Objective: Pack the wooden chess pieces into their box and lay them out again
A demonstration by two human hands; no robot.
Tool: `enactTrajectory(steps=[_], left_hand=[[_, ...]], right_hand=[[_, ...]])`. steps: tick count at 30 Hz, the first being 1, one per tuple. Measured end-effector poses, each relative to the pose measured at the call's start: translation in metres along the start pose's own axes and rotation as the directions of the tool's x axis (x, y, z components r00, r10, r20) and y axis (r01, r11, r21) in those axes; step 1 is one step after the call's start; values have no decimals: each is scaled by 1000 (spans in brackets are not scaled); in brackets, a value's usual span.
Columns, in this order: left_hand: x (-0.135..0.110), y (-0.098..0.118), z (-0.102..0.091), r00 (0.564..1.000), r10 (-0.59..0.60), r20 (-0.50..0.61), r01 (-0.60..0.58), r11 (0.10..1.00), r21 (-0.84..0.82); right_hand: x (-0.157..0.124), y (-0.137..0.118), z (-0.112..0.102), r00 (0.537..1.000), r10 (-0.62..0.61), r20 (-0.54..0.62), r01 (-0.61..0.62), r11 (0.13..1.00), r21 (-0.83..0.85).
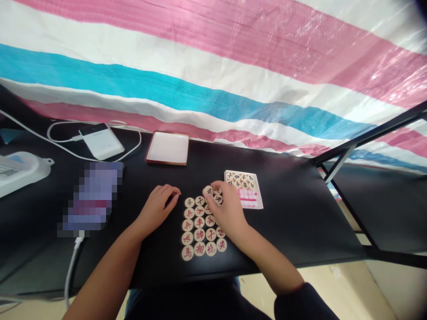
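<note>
Round wooden Chinese chess pieces (199, 235) with red and black characters lie in close rows on the black table. At the far end of these rows, my right hand (228, 206) pinches one black-lettered chess piece (208, 190) between thumb and fingers, and covers several pieces beneath it. My left hand (160, 202) rests on the table left of the rows, holding nothing, its fingers loosely bent. Beside my right hand, a white box (259, 201) has two rows of black-lettered pieces in its far part; its pink-patterned bottom shows in the near part.
A box lid (167, 148) lies at the back of the table (287, 222). Left of it are a white power bank (102, 142) with a cable and a blurred phone (95, 195) plugged into a white cord (71, 262). A striped sheet (200, 89) hangs behind; a black metal frame (347, 213) stands right.
</note>
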State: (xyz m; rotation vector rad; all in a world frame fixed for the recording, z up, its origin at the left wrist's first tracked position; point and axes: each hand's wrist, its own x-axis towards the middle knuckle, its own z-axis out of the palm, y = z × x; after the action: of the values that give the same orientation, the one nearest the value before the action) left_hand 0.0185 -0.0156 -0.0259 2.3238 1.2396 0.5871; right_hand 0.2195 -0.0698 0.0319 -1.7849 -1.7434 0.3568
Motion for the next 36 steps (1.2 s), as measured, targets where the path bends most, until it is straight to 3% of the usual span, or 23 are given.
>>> enactTrajectory(steps=[10,16,27,32,36], left_hand=[[1,2,-1,1000,-14,6,14,1000,-11],[1,0,-1,1000,-13,13,14,1000,-11],[1,1,-2,1000,-29,5,29,999,-19],[0,2,-3,1000,-27,13,27,999,-21],[1,2,-3,1000,-26,9,26,999,-29]], right_hand=[[-9,48,-31,960,216,-178,-229,972,-56],[8,66,-32,962,166,-217,-191,976,-101],[44,66,-11,982,88,-169,-128,962,-240],[24,66,-20,981,106,-160,-140,966,-219],[1,66,-26,992,122,-35,-127,960,-249]])
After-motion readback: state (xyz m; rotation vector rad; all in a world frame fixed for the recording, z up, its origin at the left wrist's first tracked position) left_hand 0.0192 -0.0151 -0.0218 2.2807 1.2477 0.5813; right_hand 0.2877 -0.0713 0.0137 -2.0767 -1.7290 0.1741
